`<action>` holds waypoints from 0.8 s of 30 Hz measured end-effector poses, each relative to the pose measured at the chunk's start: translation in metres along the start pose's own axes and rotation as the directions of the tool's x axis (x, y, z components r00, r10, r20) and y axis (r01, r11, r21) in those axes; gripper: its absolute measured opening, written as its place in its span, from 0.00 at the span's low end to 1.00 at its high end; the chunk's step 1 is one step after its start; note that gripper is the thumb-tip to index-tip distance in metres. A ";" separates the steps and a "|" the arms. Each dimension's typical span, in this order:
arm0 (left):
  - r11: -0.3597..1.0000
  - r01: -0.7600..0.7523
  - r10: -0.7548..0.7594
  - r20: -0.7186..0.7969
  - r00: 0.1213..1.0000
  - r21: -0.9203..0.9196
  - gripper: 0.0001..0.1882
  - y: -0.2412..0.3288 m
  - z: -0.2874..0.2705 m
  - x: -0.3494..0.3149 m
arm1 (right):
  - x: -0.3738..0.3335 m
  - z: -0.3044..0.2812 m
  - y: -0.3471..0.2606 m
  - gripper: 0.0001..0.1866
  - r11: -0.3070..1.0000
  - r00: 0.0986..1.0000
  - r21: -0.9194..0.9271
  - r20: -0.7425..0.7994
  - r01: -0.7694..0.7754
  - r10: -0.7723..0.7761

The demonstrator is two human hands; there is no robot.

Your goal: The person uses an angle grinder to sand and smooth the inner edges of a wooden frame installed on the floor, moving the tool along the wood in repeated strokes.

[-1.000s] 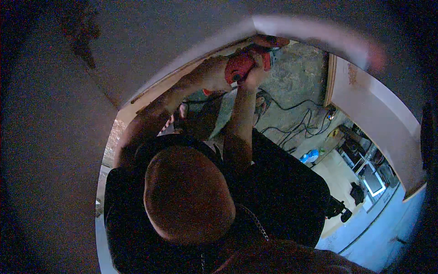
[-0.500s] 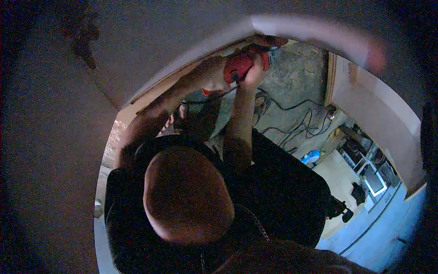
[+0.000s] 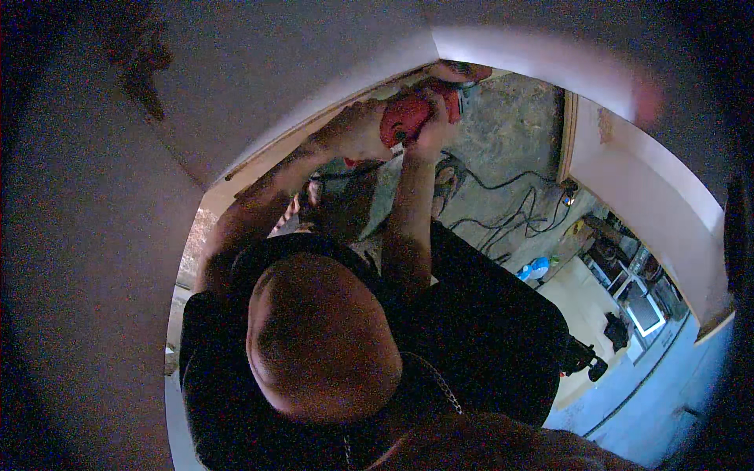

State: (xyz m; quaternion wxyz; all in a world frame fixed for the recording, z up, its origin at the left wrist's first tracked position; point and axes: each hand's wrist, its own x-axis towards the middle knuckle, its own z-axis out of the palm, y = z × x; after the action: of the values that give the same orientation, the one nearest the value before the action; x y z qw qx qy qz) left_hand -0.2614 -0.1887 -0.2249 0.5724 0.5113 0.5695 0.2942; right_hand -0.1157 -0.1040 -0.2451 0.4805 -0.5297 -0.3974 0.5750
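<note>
My left hand [image 3: 367,132] and my right hand [image 3: 428,135] are both on a red power tool [image 3: 402,122] in the upper middle of the view. My right fingers wrap round the tool's near side. The left hand holds it from the left, its fingers partly hidden in shade. The tool sits close under the edge of a pale panel [image 3: 330,118], and whether it touches that edge I cannot tell. Its working end is hidden, so its exact kind does not show.
Dark cables [image 3: 503,182] lie in loops on the grey floor [image 3: 510,118]. An upright panel with a wooden edge [image 3: 567,141] stands to the right. Farther right are a blue-and-white object [image 3: 536,269], a white-framed item [image 3: 646,314] and a pale board [image 3: 577,302].
The tool and both hands have shifted slightly to the left. Both hands keep their grip on it. The pale panels look a little brighter.
</note>
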 end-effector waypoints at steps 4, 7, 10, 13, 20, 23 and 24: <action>0.998 -0.044 0.050 -0.160 0.986 0.040 0.34 -0.011 0.008 -0.003 | 0.003 0.000 0.011 0.20 0.983 0.993 0.167 0.105 -0.079 0.062; 0.998 0.017 -0.018 -0.019 1.000 -0.064 0.34 0.013 -0.008 -0.012 | -0.003 0.003 0.009 0.18 0.991 0.998 0.129 0.067 -0.014 0.005; 0.993 0.118 -0.119 -0.027 0.993 -0.012 0.35 0.002 -0.005 -0.014 | -0.005 0.009 0.004 0.17 1.000 0.999 0.004 0.031 -0.012 0.012; 0.993 0.112 -0.112 0.007 0.994 -0.038 0.37 0.015 -0.010 -0.015 | -0.006 0.013 0.001 0.18 0.999 0.991 -0.050 -0.133 -0.004 -0.003; 0.996 0.081 -0.081 0.013 0.997 -0.036 0.45 -0.006 0.000 -0.011 | -0.004 0.009 0.012 0.17 0.998 0.998 -0.063 -0.066 0.013 -0.017; 0.994 0.111 -0.111 0.020 0.994 -0.020 0.46 -0.005 0.000 -0.012 | -0.006 0.009 0.012 0.17 0.999 0.997 -0.030 -0.066 0.026 -0.028; 0.992 0.123 -0.123 0.019 0.992 -0.015 0.46 -0.003 0.000 -0.013 | -0.004 0.006 0.013 0.18 0.999 0.996 -0.042 -0.086 0.020 -0.023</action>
State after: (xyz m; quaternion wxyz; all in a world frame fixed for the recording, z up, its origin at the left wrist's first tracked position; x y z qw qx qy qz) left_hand -0.2639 -0.2011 -0.2231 0.5988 0.4733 0.5924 0.2580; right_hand -0.1238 -0.1103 -0.2561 0.4924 -0.5598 -0.3936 0.5378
